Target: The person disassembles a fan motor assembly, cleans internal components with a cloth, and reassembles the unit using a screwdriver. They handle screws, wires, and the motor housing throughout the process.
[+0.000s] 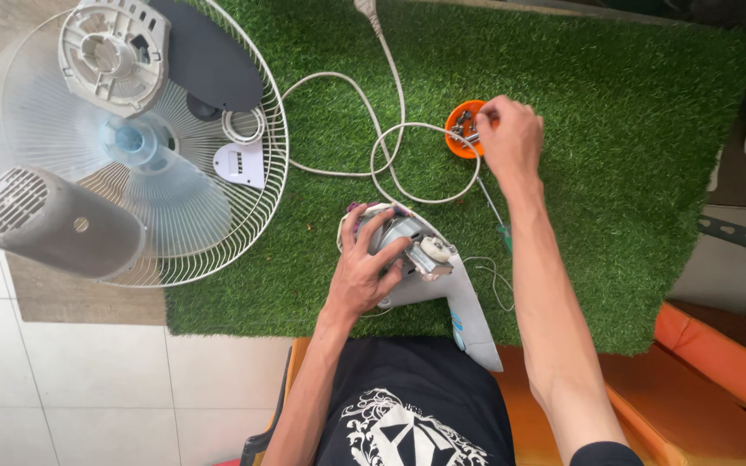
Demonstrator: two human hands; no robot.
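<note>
The left hand lies spread over a fan motor assembly, fingers clamped around its grey body, which rests on a green artificial-turf mat just in front of the person's torso. The motor's white neck piece runs down toward the black shirt, and part of it is hidden by the right forearm. The right hand reaches well away from the left, its fingertips pinched together over a small orange bowl holding metal screws; what exactly it grips cannot be made out. A white power cord loops across the mat between the bowl and the motor, its end cut off at the top edge. A screwdriver lies beside the right forearm, handle partly covered. To the left, a wire fan guard lies flat, holding translucent blades, a white rear housing, a grey motor cover, a dark oval plate and a small white panel. Orange seat edges show at lower right.
</note>
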